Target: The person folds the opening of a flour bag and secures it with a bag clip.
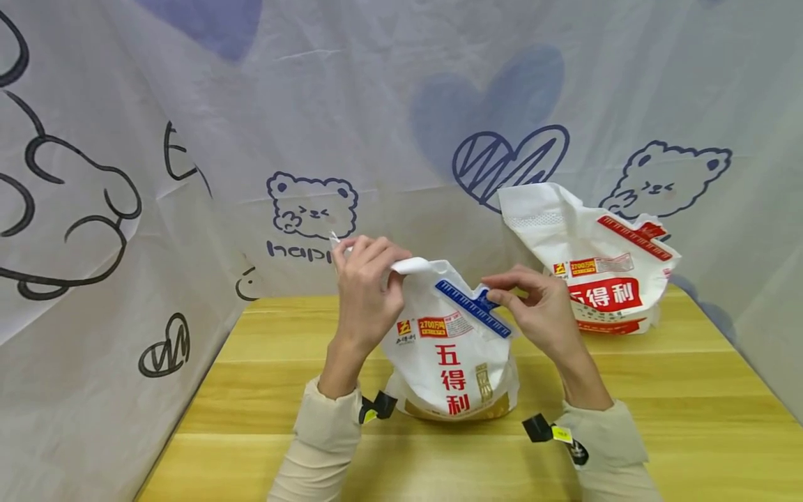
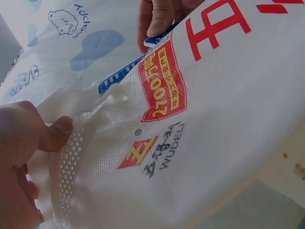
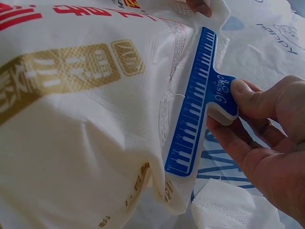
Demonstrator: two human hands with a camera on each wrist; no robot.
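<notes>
A white flour bag point(image 1: 426, 369) with red and gold lettering stands on the table in front of me. Across its top right edge lies a blue clip point(image 1: 472, 308) printed with piano keys. My right hand point(image 1: 541, 310) pinches the clip's handle between thumb and fingers; the right wrist view shows the blue clip point(image 3: 195, 105) from close by. At the top left corner, my left hand point(image 1: 370, 286) grips the bag's edge, and in the left wrist view its thumb presses on the embossed strip of the bag point(image 2: 71, 167).
Behind and to the right stands a second white flour bag point(image 1: 533, 223), with a red clip point(image 1: 635, 236) across its top. Both bags are on a yellow wood-grain table point(image 1: 263, 362). A white sheet point(image 1: 376, 104) with drawn bears and hearts hangs behind and at the sides.
</notes>
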